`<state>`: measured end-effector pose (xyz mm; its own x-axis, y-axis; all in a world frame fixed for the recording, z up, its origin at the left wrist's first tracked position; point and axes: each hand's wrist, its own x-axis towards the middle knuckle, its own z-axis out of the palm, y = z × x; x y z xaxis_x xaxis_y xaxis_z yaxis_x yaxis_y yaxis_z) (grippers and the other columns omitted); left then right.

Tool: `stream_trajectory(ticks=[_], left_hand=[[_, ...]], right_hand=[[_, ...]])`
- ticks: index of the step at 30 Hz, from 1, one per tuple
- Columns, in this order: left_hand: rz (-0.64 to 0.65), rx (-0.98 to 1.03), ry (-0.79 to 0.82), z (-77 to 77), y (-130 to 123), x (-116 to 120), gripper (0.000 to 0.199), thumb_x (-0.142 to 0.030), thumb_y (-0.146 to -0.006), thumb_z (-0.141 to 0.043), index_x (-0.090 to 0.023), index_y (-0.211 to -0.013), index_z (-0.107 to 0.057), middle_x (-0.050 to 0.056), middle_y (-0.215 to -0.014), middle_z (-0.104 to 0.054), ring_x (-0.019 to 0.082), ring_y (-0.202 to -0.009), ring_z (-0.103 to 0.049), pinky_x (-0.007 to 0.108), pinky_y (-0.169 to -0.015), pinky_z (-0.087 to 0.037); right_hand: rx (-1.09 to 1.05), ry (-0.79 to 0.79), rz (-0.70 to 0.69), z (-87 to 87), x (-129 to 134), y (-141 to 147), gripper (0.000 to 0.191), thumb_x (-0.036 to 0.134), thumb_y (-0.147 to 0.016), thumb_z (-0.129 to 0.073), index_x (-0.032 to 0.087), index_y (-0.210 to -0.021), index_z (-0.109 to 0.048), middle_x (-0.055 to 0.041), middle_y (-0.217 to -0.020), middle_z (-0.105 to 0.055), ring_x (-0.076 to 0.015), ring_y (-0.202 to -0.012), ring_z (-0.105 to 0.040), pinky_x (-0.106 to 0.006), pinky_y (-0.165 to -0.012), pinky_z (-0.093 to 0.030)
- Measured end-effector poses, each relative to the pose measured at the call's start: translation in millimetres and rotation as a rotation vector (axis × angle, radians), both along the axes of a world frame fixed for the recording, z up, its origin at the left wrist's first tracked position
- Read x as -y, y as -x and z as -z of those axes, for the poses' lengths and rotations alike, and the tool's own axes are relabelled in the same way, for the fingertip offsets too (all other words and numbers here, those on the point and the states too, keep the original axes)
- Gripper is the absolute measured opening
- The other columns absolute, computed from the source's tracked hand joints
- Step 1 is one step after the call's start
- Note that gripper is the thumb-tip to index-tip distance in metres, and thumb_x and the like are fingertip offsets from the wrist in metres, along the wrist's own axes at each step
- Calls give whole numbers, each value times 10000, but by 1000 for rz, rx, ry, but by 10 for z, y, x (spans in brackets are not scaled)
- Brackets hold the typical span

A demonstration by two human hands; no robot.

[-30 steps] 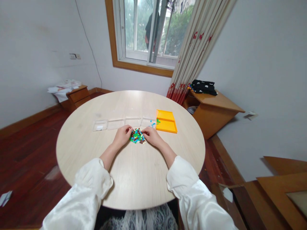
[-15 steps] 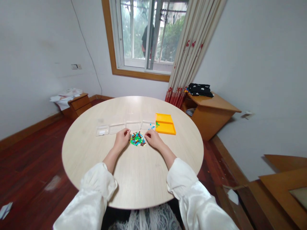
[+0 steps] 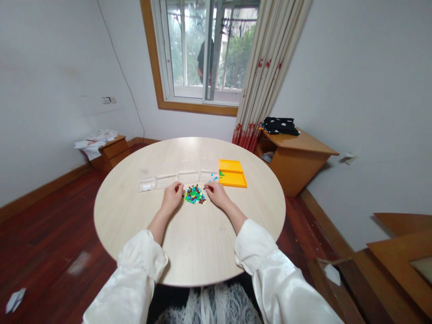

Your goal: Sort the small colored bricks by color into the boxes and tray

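A loose pile of small coloured pieces, green, blue, brown, yellow and cream, lies on the round table. At its left edge rests my left hand, fingers curled and pinched; whatever is between the fingertips is too small to make out. On the pile's right side my right hand is also pinched, with a tiny brown piece at its fingertips. Behind the hands stands a row of clear plastic boxes. Blue pieces lie in the rightmost one, and green pieces at the left of the open yellow case.
Papers lie on a low wooden cabinet at the back left. A wooden desk with a black spotted cloth stands at the right. Behind the table are a window and a curtain. Outside the glass is a dark shape.
A small brown piece now shows at my right hand's fingertips. Both hands have stayed beside the pile, and the whole view has shifted slightly.
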<state>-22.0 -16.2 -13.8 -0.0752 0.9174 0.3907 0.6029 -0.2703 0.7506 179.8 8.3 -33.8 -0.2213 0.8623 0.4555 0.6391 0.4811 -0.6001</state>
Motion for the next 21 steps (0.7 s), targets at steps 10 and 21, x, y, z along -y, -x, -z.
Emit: stream_trajectory(ticks=[10,21], left_hand=[[-39,14,-23,98,65,3,262,-354,-781,-424,-165,-716,-593,7,-584,-564,143,-569,-506,250,-591,-357],[-55,11,-36,74,90,58,262,-348,-778,-428,-163,-678,-584,-3,-557,-540,137,-557,-484,245,-578,-337]], right_hand=[[-128,68,-142,17,182,-65,293,-3,-655,-489,144,-808,-691,-36,-787,-640,-119,-696,-549,-244,-668,-443],[-159,127,-165,-6,222,-40,104,106,-700,-613,157,-738,-695,-23,-754,-627,-117,-703,-562,-239,-674,-443]])
